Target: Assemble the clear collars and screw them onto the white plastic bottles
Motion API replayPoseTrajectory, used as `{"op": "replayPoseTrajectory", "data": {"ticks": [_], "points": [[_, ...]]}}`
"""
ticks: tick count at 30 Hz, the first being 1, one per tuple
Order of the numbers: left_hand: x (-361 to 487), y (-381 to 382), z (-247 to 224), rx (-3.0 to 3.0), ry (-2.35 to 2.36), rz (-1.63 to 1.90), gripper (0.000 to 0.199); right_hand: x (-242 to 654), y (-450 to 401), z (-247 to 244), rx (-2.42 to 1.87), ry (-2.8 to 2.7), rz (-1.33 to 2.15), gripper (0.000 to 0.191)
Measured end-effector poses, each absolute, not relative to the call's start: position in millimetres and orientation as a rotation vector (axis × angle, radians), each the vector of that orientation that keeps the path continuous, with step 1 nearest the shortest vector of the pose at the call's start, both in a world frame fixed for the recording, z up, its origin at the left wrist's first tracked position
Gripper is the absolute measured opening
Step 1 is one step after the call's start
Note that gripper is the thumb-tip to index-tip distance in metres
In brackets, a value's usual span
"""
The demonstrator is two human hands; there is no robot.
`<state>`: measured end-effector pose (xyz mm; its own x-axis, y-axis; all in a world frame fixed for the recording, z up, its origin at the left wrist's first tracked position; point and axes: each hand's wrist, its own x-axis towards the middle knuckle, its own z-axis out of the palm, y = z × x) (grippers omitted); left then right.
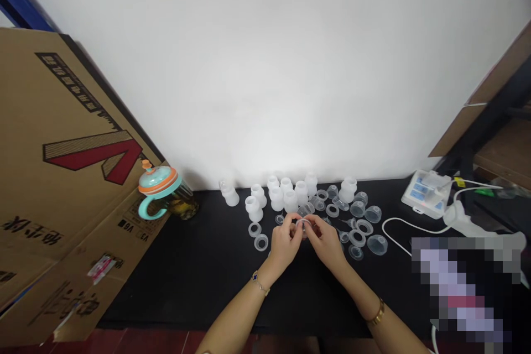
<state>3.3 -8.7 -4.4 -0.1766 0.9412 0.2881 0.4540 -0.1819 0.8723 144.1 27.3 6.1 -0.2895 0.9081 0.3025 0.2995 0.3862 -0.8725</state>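
Note:
My left hand (286, 239) and my right hand (324, 238) meet at the middle of the black table, their fingertips pinched on a small see-through bottle ring (304, 222). Fingers cover much of it, so whether another part sits inside it cannot be told. Behind my hands stand several small white baby bottles (290, 201). To the right lie loose collar rings (357, 238), see-through dome caps (377, 244) and soft-looking teats (355, 253). Two more rings (261, 242) lie left of my left hand. One bottle with a see-through cap (228, 192) stands apart at the left.
A large cardboard box (62, 188) rises on the left, beside a teal-lidded jug (166, 191) of dark liquid. At the right are a white plastic case (427, 193), a white cable (398, 222) and a blurred-out patch. A white wall (265, 66) backs the table (199, 282).

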Motion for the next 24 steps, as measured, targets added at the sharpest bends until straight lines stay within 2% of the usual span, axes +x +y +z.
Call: {"op": "replayPoseTrajectory", "data": {"ticks": [24], "points": [[1.1, -7.8, -4.7, 1.71, 1.637, 1.293, 0.023, 145.0, 27.9, 6.3, -1.036, -1.806, 0.89, 0.028]]}}
